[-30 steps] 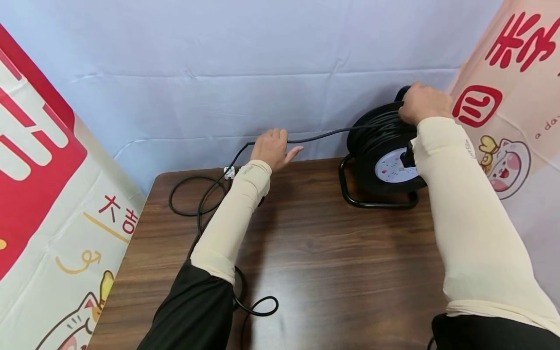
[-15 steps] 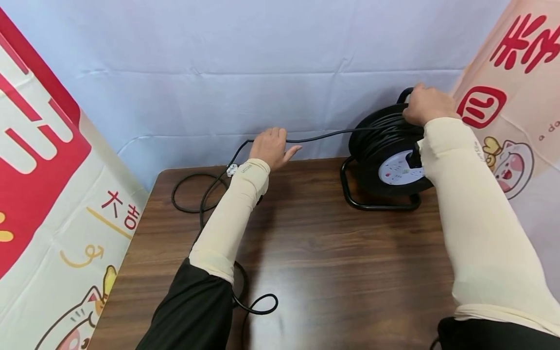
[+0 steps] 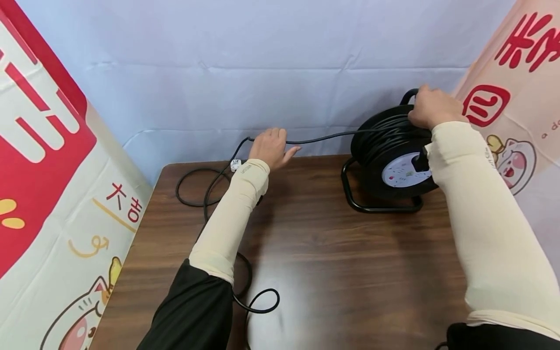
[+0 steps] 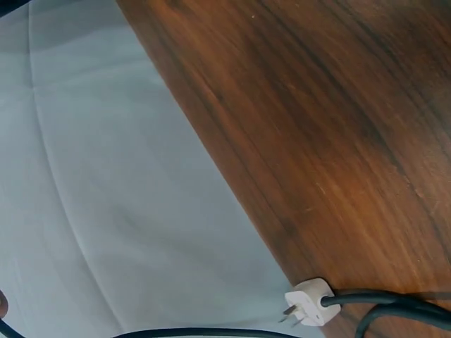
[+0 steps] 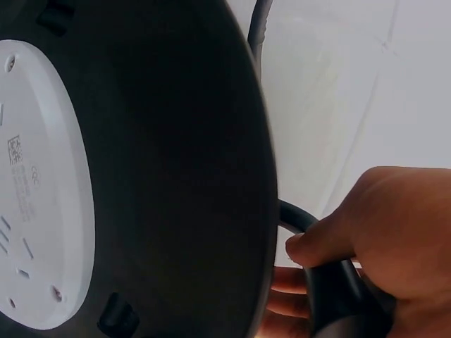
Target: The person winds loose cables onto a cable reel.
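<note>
At the far right of the bench (image 3: 341,253), near the white cloth (image 3: 197,39) that hangs behind it, a black cable reel (image 3: 387,146) stands on its tube stand (image 3: 382,210), its round socket panel (image 3: 402,170) facing the person. The right hand (image 3: 436,108) grasps the handle (image 5: 335,292) at the top of the reel; the right wrist view shows the thumb over the bar and the fingers round its other side. The left hand (image 3: 269,148), well to the left, holds the cord (image 3: 328,137) over the back edge of the bench, its back turned up and its thumb sticking out toward the reel. Its fingertips are hidden, so how tightly they are clenched cannot be told. Very little has changed over the last second: the head view has swung slightly, so the reel and the plug (image 4: 312,301) sit a bit further right in it, while both hands keep the same holds. The left hand looks a touch nearer the plug than it was, though the camera's own shift may account for that. In my judgement this is a steady hold, with the reel kept in place by its handle and the cord kept raised between the two hands. Left of the left hand, the cord bends down to slack loops on the bench; the plug lies near that wrist, at the back edge, its pins toward the cloth.
</note>
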`<control>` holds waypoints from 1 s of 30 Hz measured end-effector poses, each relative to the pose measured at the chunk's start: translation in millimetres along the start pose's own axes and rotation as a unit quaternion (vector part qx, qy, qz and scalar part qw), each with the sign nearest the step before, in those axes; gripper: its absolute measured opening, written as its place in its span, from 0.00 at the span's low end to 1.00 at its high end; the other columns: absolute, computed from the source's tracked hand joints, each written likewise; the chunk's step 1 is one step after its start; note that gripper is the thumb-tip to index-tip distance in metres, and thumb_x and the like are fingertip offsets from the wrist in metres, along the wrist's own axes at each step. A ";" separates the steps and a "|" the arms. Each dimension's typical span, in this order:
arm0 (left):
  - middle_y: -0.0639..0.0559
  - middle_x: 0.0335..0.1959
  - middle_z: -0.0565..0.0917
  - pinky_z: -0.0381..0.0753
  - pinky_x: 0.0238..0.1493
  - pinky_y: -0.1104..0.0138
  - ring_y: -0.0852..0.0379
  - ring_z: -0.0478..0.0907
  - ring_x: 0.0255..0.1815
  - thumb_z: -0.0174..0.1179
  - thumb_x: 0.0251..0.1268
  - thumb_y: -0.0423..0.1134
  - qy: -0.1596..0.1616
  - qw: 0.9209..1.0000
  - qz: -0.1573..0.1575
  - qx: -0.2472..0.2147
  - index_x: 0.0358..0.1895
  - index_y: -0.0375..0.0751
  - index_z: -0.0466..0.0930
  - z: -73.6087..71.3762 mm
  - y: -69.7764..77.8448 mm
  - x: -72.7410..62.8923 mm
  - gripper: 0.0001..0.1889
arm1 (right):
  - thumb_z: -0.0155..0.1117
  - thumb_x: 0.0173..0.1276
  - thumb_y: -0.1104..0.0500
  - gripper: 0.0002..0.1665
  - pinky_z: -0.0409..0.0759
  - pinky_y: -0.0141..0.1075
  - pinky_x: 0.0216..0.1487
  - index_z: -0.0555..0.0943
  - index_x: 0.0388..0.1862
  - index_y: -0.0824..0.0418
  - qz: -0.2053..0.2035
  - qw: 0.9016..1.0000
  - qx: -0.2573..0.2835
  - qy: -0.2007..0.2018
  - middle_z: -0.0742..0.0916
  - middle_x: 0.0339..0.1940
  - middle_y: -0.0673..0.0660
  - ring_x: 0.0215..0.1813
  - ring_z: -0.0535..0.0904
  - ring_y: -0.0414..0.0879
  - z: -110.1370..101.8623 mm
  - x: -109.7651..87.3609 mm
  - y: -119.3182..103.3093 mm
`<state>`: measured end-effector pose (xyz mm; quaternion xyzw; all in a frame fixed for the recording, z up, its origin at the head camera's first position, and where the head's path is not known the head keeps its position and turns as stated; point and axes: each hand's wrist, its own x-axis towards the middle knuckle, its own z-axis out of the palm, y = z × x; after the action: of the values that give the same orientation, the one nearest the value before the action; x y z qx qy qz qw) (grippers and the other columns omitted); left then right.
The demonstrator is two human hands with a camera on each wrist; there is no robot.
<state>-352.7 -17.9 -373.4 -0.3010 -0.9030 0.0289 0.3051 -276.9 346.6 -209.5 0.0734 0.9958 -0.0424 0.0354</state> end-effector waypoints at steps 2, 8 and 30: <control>0.48 0.29 0.77 0.78 0.27 0.62 0.51 0.75 0.27 0.47 0.74 0.68 0.011 1.000 0.004 0.000 0.37 0.38 0.74 -0.1 -0.2 0.3 0.32 | 0.44 0.73 0.57 0.38 0.72 0.72 0.49 0.50 0.70 0.83 0.002 1.000 -0.001 0.000 0.66 0.62 0.88 0.58 0.67 0.83 -1.1 0.0 0.1; 0.47 0.30 0.77 0.78 0.27 0.62 0.50 0.77 0.28 0.49 0.74 0.67 0.031 0.999 0.023 0.014 0.36 0.38 0.74 0.8 -1.5 1.8 0.31 | 0.45 0.73 0.57 0.38 0.72 0.72 0.49 0.51 0.70 0.83 -0.001 1.000 -0.003 0.002 0.65 0.63 0.88 0.59 0.66 0.83 -3.7 0.5 2.1; 0.47 0.26 0.74 0.75 0.27 0.63 0.51 0.74 0.25 0.52 0.73 0.66 0.052 0.996 0.071 0.033 0.34 0.37 0.72 5.3 -3.2 2.1 0.30 | 0.46 0.74 0.57 0.41 0.64 0.75 0.55 0.48 0.71 0.86 -0.017 1.000 -0.006 0.008 0.64 0.63 0.89 0.56 0.64 0.86 1.1 -15.3 11.5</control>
<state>-358.7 -18.6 -375.8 -0.3552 -0.8609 0.0641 0.3585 -260.1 355.6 -210.4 0.0569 0.9973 -0.0365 0.0274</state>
